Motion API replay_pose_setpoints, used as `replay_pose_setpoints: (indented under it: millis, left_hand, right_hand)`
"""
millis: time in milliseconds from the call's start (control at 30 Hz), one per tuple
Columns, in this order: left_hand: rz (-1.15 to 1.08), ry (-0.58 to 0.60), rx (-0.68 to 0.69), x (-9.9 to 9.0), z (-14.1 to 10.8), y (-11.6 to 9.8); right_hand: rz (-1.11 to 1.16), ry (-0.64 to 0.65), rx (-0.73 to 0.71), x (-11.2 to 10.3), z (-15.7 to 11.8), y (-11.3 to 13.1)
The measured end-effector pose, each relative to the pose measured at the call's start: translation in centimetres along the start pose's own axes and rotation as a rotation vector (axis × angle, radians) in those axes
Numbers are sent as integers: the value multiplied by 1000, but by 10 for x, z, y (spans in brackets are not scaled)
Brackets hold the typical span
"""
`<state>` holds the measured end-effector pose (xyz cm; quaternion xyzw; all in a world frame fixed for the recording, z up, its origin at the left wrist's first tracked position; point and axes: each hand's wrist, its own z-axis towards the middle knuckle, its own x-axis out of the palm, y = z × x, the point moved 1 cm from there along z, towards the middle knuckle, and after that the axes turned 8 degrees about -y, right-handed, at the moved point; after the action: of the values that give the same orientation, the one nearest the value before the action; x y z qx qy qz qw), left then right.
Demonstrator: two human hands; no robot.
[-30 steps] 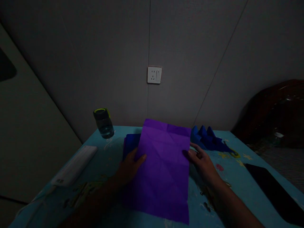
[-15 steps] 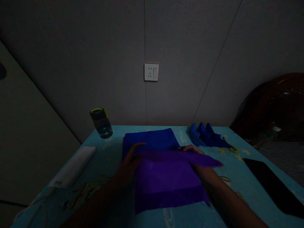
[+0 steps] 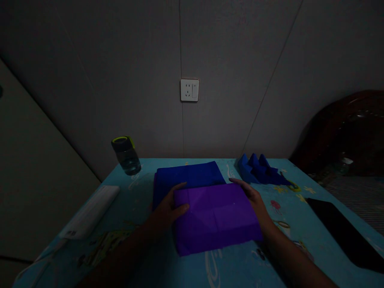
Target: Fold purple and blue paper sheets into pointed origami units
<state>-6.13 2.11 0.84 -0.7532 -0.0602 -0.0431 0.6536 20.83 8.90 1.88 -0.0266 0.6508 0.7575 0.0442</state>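
A creased purple sheet of paper [image 3: 216,216] lies between my hands, tilted a little off the table. My left hand [image 3: 174,206] pinches its left edge, thumb on top and fingers behind. At the upper right corner, my right hand [image 3: 250,196] holds the sheet's edge with its fingers along the far side; the thumb is hidden. Just behind rests a stack of blue paper [image 3: 189,174] with a strip of purple at its left side, partly covered by my left hand and the purple sheet.
A water bottle [image 3: 126,156] stands back left, near a white power strip [image 3: 91,212] with a cable. At the back right sits a blue folded paper piece with pointed peaks [image 3: 258,170], beside a yellow-green handle [image 3: 295,187]. A black flat object [image 3: 342,232] lies right.
The purple sheet's upper flap, raised and blurred before, now lies flat over the rest. My right hand has shifted slightly up to its upper right corner.
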Motion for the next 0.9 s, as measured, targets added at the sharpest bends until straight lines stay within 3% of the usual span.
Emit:
replay_pose_setpoints:
  millis: [133,267,433,567,900]
  left_hand:
    - [68,-114,60,-1,0,-6]
    - [137,-248,172,-2,3,-4]
    - [162,-362,178,-5,6,-3]
    - [126,-330,164,-3,3,-4]
    - [162,-150,179,5,-1,3]
  right_hand:
    - [55,-46,158,3,-2,4]
    - [162,114,283,6,-5,4]
    - [207,294,265,10,-9,3]
    - [231,347,250,14,-11,2]
    - [232,150,209,16,-9,5]
